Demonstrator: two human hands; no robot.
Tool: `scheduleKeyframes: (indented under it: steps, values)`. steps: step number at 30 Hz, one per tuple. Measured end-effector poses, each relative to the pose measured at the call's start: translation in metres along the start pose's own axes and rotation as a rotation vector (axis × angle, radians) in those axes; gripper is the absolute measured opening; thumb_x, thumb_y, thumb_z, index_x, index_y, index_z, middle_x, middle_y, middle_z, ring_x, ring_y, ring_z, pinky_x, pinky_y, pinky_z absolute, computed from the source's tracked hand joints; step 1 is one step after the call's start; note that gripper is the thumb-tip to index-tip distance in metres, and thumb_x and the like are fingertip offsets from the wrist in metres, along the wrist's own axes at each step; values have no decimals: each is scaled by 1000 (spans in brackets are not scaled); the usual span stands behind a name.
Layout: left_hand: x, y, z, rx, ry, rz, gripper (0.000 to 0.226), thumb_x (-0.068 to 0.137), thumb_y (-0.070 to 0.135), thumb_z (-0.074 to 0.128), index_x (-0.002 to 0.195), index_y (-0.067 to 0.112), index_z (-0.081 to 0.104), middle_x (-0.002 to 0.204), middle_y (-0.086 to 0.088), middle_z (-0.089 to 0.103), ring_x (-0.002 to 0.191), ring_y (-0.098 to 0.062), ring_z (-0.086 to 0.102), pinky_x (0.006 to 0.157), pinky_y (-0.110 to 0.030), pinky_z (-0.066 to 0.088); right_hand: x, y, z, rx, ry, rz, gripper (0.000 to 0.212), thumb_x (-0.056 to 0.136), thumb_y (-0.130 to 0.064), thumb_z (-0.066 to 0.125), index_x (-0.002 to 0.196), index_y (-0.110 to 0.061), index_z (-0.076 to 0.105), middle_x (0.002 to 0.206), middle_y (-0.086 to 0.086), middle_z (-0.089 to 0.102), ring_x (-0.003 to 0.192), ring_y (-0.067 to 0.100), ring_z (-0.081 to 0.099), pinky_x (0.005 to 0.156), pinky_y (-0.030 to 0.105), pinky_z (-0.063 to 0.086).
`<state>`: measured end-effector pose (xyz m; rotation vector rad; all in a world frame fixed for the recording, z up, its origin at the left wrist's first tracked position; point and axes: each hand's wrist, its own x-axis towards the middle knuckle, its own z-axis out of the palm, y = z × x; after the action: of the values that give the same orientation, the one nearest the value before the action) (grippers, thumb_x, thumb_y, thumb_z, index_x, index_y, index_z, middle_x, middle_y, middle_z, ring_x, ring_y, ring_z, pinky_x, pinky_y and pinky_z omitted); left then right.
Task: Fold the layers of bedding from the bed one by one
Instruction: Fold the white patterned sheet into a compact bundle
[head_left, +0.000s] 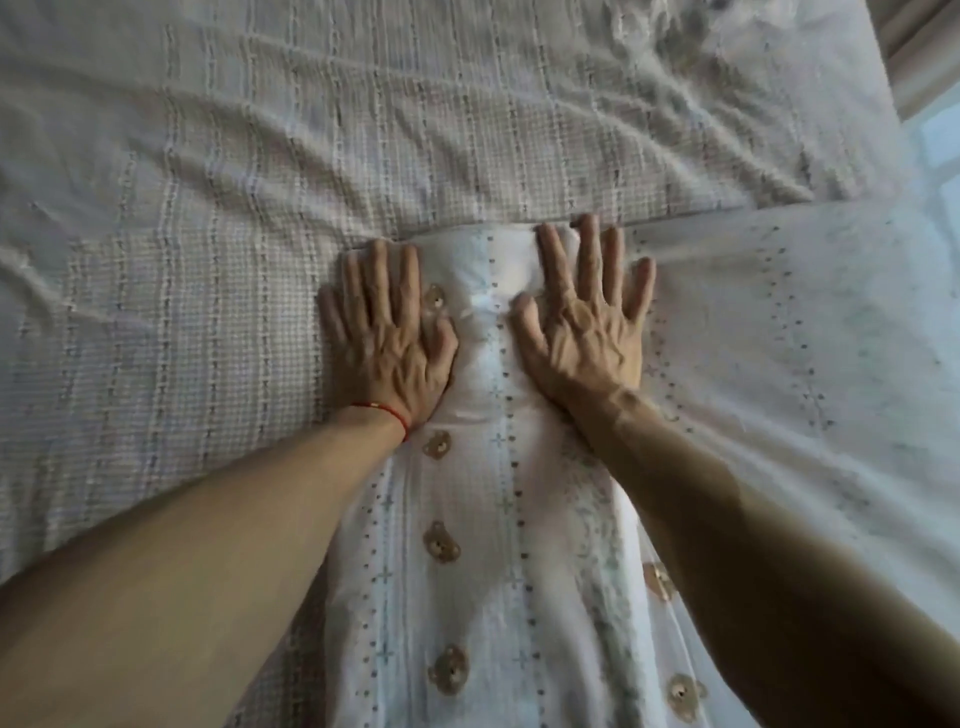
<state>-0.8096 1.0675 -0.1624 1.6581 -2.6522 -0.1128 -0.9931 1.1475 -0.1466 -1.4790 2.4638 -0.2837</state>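
Both hands flat, fingers spread, no grip: left hand (395, 343) & right hand (587, 327) press bear-print sheet (493, 571).

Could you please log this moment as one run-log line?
step: pressing fold flat | left hand: open, flat on bear-print sheet | right hand: open, flat on it | beneath: checked bedspread

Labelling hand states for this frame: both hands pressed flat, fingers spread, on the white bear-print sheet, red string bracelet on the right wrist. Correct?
Not quite. The thin red string bracelet is on the left wrist, not the right; the head view shows it plainly. The rest stands: left hand and right hand both press flat, fingers spread, on the white bear-print sheet.
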Motion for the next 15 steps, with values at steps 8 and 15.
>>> scheduleKeyframes:
  steps: [8, 15]
  values:
    - [9, -2, -2, 67, -41, 22, 75, 95, 47, 24, 161, 17, 6, 168, -14, 4, 154, -38, 3, 119, -61, 11, 9, -8, -9, -17, -85, 57, 75, 98, -59, 26, 163, -34, -3, 171, 5, -13, 156, 26, -17, 122, 63, -4]
    - [5, -5, -3, 58, -14, 65, 73, 98, 49, 21, 161, 17, 3, 168, -15, 5, 154, -38, 4, 119, -62, 12, -126, -52, -46, -63, -125, -98, 74, 97, -56, 34, 163, -34, 9, 171, 7, -12, 155, 34, -18, 120, 70, -4]
